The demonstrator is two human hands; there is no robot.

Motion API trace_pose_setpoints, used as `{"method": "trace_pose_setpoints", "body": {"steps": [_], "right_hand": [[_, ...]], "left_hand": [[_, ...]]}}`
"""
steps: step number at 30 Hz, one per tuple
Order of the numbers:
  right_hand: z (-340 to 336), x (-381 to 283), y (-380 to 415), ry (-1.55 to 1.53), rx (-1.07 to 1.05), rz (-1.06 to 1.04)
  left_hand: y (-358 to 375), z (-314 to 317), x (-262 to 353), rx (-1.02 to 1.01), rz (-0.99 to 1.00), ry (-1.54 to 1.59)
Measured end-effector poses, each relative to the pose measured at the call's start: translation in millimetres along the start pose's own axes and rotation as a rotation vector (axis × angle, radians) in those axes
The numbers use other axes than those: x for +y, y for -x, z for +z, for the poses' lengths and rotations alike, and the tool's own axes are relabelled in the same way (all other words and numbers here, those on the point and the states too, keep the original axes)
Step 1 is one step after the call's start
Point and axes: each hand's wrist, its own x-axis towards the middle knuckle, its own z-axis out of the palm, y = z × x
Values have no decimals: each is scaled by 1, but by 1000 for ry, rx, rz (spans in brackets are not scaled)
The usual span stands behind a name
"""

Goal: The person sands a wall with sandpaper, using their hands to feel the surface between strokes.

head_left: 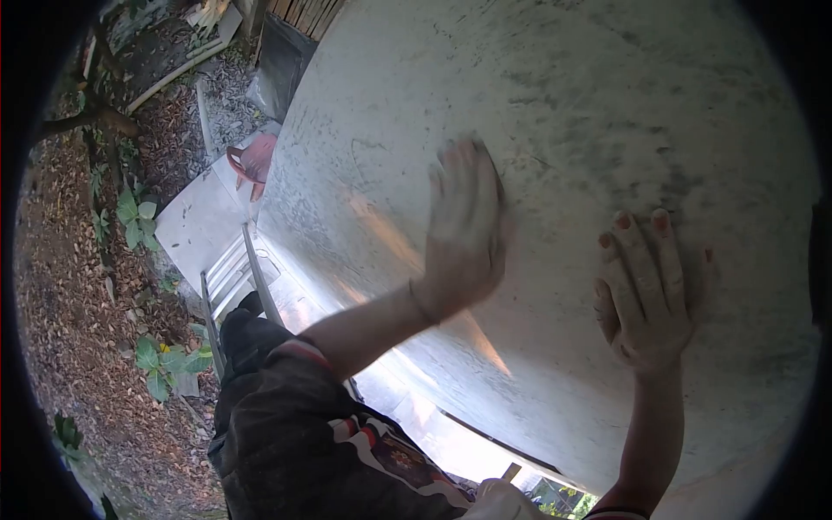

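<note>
My left hand point(464, 230) is blurred by motion and lies against a pale grey plastered surface point(381, 113) with dark smudges. Its fingers point up the frame, and a thin dark edge shows along them. Whether that is a flat thing under the palm or a shadow, I cannot make out. To the right, my right hand point(646, 295) rests flat on the same surface with its fingers stretched and apart. Its fingertips have a reddish-brown tint, and nothing shows in it. A small reddish mark point(709, 255) is on the surface beside it.
A metal ladder point(251, 273) stands below, with a dark-clothed leg by it. Near its foot are pale slabs point(195, 230) and a reddish plastic chair point(254, 163). Dry leaves point(82, 303) and green plants point(160, 364) cover the ground at left.
</note>
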Motion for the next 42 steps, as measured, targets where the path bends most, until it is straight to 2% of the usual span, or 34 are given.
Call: {"method": "trace_pose_setpoints", "body": {"steps": [2, 5, 8, 12, 15, 18, 22, 25, 28, 29, 32, 35, 38, 39, 42], "right_hand": [[-2, 0, 3, 4, -23, -3], [-1, 3, 0, 29, -23, -20], [2, 1, 1, 8, -34, -11], [-4, 0, -11, -30, -102, -21], [-9, 6, -22, -59, -117, -29], [-8, 13, -40, -64, -59, -46], [-3, 6, -46, -38, -29, -21], [1, 5, -45, -5, 1, -30], [10, 4, -43, 9, 59, -34], [10, 5, -44, 10, 65, -29], [10, 2, -42, -3, 52, -18], [8, 3, -44, -8, 47, 1], [6, -1, -47, -29, 59, 26], [4, -2, -48, -30, 49, 39], [6, -4, -50, -36, 68, 33]], "left_hand": [[-20, 2, -6, 176, -18, 9], [35, 6, 20, -119, -71, 100], [41, 3, 11, -133, 20, 99], [-31, -3, 6, 163, 6, 36], [-5, 9, 25, 107, -33, 105], [27, 6, 21, -97, 62, 99], [-45, -2, -7, 248, 11, 43], [-37, 4, -2, 229, -10, 50], [8, -4, 9, -42, 1, -31], [7, -6, 1, -78, 29, -91], [-46, -18, -10, 84, 11, -151], [-47, 3, -8, 268, -15, 18], [-9, -9, 19, -65, -40, 50], [-9, -14, 19, -95, 31, -31], [-46, -23, -7, -38, 86, -385]]}}
